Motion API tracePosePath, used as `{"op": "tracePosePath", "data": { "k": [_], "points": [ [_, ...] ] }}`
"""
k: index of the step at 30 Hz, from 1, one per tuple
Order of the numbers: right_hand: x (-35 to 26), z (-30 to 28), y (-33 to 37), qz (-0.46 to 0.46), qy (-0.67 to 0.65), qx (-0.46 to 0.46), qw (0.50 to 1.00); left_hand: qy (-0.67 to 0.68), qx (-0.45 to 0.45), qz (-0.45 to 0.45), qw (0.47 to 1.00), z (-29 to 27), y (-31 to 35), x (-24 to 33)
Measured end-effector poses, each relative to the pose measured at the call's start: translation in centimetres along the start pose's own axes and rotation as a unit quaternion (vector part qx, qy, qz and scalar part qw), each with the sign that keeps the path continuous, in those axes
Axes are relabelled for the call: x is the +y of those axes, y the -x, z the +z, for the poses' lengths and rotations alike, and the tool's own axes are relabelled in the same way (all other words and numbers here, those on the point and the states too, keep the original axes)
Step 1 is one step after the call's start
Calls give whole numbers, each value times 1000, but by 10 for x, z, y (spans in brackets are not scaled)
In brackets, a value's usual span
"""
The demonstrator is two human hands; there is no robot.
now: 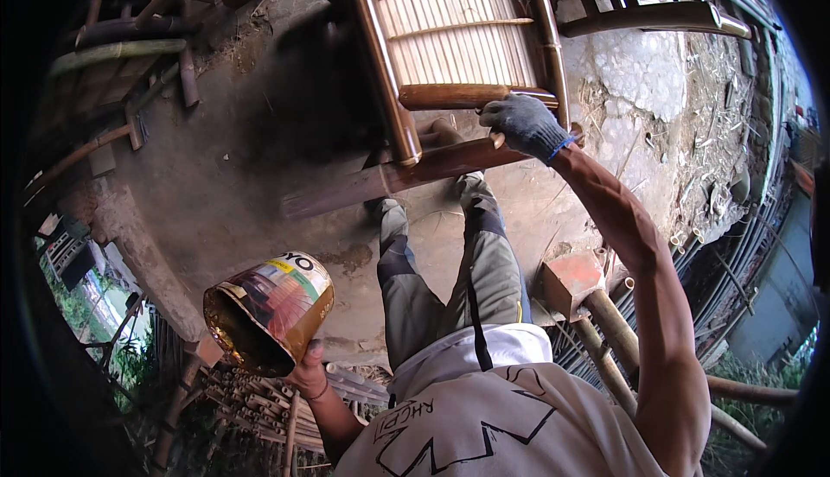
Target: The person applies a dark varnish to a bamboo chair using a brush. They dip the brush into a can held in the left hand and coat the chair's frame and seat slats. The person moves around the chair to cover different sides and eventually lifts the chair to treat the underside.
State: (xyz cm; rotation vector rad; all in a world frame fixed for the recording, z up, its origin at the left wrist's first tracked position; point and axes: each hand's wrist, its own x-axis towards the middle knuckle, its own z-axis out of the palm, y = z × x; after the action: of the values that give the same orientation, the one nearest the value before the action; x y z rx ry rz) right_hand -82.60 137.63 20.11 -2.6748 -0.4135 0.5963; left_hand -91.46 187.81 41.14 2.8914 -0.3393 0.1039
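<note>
**Tin in the left hand, gloved right hand on the bamboo chair**

I see my left hand [309,372] low in the view, its fingers wrapped around the bottom edge of an open tin can [270,311]. The can is tilted on its side with its mouth turned toward the lower left, and its inside looks coated in a glossy amber-brown liquid. It hangs in the air, well apart from the chair.

My right hand [521,124], in a grey knit glove, reaches out and up to the bamboo chair [458,45]. Its fingers are curled at the dark, shiny rail just under the slatted panel; whether they pinch a brush or cloth I cannot tell, as the glove hides it. The rail and the post beside it look wet and darker than the pale slats.

My legs stand on the dirt floor [251,123] below the chair. A reddish block [571,278] sits near bamboo poles [609,330] on my right.
</note>
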Motion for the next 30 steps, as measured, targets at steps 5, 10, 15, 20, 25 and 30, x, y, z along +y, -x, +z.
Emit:
{"op": "tracePosePath", "data": {
  "k": [5, 10, 15, 20, 25, 30],
  "points": [
    [-47, 5, -68, -282, 83, 169, 941, 42, 15, -36, 998, 13, 8, -29],
    [49, 80, -5, -211, 478, 112, 846, 156, 34, -118, 980, 30, 13, -39],
    [114, 1, 58, -63, -146, 0, 987, 127, 37, -160, 978, 21, 25, -35],
    [102, -13, 97, 186, 1, -24, 982, -22, 44, -19, 999, 31, 31, -50],
    [-37, 78, 68, 185, -81, 177, 963, -74, 27, 17, 997, 23, 45, -68],
    [-235, 102, -40, 207, -146, 169, 952, -83, 59, 18, 995, -12, 37, -100]
  ]
}}
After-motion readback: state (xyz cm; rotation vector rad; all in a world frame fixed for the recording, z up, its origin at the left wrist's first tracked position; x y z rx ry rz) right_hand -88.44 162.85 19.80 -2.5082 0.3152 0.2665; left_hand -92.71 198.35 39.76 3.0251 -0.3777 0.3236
